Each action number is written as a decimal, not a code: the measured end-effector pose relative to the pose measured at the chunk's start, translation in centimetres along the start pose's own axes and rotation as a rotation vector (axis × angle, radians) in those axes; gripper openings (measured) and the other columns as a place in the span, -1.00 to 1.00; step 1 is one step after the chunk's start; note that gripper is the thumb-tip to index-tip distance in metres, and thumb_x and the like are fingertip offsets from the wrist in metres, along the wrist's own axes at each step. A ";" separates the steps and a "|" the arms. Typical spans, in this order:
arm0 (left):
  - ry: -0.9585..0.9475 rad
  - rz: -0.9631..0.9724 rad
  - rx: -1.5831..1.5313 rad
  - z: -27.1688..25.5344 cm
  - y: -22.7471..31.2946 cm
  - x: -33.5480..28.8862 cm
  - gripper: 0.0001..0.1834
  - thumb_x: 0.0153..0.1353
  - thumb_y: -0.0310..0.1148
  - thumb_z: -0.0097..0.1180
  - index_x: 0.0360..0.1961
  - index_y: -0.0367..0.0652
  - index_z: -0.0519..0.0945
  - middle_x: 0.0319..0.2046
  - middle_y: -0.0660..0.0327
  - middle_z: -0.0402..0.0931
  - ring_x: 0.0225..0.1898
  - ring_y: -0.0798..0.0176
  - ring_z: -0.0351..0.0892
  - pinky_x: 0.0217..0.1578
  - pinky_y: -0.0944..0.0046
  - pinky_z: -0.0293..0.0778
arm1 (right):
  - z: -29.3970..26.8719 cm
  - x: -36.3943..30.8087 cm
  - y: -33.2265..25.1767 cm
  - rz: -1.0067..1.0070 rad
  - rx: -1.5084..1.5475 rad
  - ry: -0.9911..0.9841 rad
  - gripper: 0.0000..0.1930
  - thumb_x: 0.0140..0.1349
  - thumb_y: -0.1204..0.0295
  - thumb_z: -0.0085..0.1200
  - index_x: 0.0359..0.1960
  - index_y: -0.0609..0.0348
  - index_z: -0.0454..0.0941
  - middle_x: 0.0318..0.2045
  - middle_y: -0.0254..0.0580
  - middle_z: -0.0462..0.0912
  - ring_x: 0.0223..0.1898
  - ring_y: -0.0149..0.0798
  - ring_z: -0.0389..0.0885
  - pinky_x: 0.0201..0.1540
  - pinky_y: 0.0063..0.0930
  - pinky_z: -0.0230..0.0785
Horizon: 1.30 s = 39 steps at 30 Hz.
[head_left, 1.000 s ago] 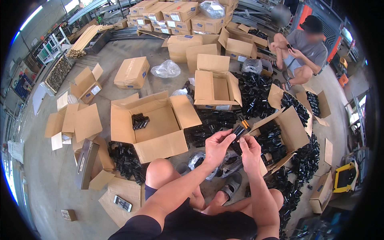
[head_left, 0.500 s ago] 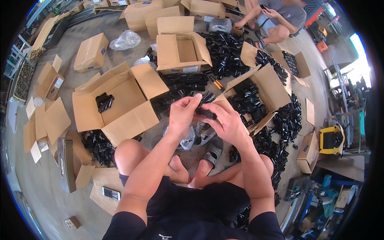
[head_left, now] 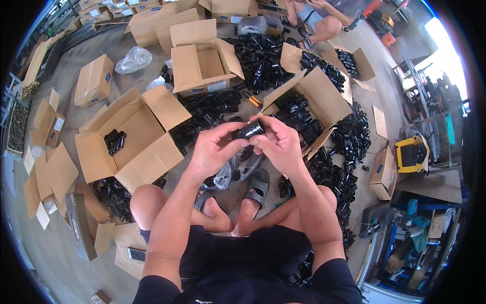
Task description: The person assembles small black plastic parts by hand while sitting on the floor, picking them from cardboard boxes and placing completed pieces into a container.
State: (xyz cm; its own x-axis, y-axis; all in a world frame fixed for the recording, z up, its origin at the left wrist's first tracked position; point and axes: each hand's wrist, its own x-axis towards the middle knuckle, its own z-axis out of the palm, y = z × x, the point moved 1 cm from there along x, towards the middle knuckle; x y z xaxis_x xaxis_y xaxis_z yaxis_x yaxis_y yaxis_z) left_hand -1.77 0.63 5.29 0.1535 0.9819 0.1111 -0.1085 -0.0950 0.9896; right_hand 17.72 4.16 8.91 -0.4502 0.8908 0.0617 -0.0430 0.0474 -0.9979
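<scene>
Between both hands, in front of my shins, I hold a shiny black cylindrical part lying roughly level. My left hand pinches its left end with thumb and fingers. The fingers of my right hand close round its right end, the thumb beneath. Just past my hands lies a pile of similar black parts. To the left stands an open cardboard box with several black parts inside. At the right, another open box holds many black parts.
A clear plastic bag lies by my sandals. Orange-handled tools rest beyond my hands. More black parts are heaped at the right. A phone lies on cardboard at left. Another person sits at the far right.
The black part has turned so its shiny side shows, and my right hand has shifted its grip round its end. The whole view has shifted, with the surroundings moving left and slightly up.
</scene>
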 end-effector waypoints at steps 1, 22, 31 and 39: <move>0.026 0.004 0.002 0.2 -0.1 -0.3 -0.61 0.29 -0.57 0.24 0.15 -0.32 0.56 -0.11 0.23 0.67 -0.13 0.46 0.61 -0.10 0.39 0.55 | 0.2 -0.2 0.1 0.003 -0.015 0.014 -0.59 0.31 0.56 0.24 0.18 0.30 0.48 -0.28 -0.34 0.65 -0.39 -0.58 0.56 -0.32 -0.64 0.47; 0.091 -0.089 0.122 0.9 -0.2 0.4 -0.61 0.21 -0.51 0.36 0.08 -0.33 0.63 -0.21 0.29 0.68 -0.25 0.54 0.57 -0.22 0.46 0.54 | -0.1 0.2 0.1 0.113 -0.111 0.095 -0.66 0.29 0.50 0.27 0.08 0.30 0.59 -0.38 -0.39 0.68 -0.45 -0.62 0.55 -0.42 -0.67 0.43; 0.439 -0.084 -0.047 -2.4 -1.7 0.2 -0.64 0.22 -0.40 0.40 0.00 -0.35 0.68 -0.33 0.35 0.68 -0.36 0.60 0.52 -0.33 0.56 0.44 | 1.0 1.5 9.0 0.318 -0.563 0.048 -0.76 0.32 0.37 0.22 -0.12 0.33 0.68 -0.43 -0.17 0.70 -0.48 -0.39 0.63 -0.37 -0.46 0.49; 0.517 -0.099 0.089 -4.6 -1.1 0.0 -0.61 0.19 -0.38 0.42 0.00 -0.35 0.67 -0.32 0.32 0.69 -0.33 0.56 0.55 -0.32 0.50 0.49 | 8.9 -1.5 28.8 0.014 -1.280 -0.438 -0.86 0.21 0.34 0.14 -0.37 0.09 0.70 -0.32 -0.04 0.69 -0.26 -0.01 0.74 -0.17 -0.16 0.61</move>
State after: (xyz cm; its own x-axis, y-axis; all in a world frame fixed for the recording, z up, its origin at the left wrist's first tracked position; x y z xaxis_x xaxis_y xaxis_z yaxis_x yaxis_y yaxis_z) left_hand -6.12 1.48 3.74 -0.3477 0.9374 -0.0203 -0.0303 0.0104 0.9995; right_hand 9.21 0.12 -19.76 -0.6990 0.6902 -0.1875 0.7099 0.6377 -0.2990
